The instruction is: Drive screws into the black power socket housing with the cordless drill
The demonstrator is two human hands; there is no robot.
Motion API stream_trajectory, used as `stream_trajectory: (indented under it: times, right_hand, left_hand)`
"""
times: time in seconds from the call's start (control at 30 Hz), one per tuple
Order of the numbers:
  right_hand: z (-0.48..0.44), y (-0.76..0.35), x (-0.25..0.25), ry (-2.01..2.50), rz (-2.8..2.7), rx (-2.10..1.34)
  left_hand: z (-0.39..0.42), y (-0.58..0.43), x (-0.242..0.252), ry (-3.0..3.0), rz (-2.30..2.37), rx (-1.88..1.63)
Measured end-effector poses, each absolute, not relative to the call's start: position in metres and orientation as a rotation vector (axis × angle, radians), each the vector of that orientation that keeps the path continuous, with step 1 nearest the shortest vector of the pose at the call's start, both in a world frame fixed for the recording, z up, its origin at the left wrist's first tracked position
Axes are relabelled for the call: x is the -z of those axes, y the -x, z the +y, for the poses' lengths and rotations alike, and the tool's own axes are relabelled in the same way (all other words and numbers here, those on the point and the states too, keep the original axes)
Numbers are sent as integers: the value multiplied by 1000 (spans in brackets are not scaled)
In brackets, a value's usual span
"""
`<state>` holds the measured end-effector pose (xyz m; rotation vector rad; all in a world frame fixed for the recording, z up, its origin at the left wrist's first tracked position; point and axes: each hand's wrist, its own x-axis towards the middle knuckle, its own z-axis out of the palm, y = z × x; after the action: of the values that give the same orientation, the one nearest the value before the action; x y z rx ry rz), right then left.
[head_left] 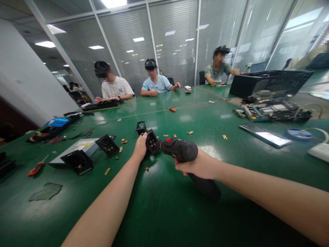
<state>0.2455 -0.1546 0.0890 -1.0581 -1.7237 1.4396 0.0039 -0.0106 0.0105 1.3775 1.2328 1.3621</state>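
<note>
My right hand (pixel 191 166) is closed round the grip of a black cordless drill (pixel 180 149), its nose pointing left. The nose meets a small black plastic housing (pixel 152 140) with brass parts inside; whether a bit sits in a screw is hidden. Wrapped on the housing's left side is my left hand (pixel 141 147). Just behind it stands an open black frame (pixel 140 127). Brass terminal pieces (pixel 190 132) lie scattered around, and a small brass bit (pixel 146 168) rests in front. To the left are two more black housings, one (pixel 108 145) with brass fittings and one (pixel 77 162) tilted open.
A silver metal box (pixel 60 158), an orange-handled screwdriver (pixel 36 169) and a dark flat scrap (pixel 46 192) lie left. Right are a phone (pixel 266 134), circuit boards (pixel 275 109) and a black case (pixel 272 84). Another screwdriver (pixel 171 109) lies mid-table. Three people sit across the green table (pixel 164 212).
</note>
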Motion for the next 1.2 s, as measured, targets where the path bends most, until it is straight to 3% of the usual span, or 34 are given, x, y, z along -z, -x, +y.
stream_trajectory:
  times: [0.73,1.2]
  right_hand:
    - [-156,-244,-95,1086,-1742,-1452]
    - [-145,-253,-81,996,-1531,-1908]
  left_hand:
    - [-4,1,-2,-1353,1239,-1375]
    - [-4,3,-4,-1390,1232,-1344]
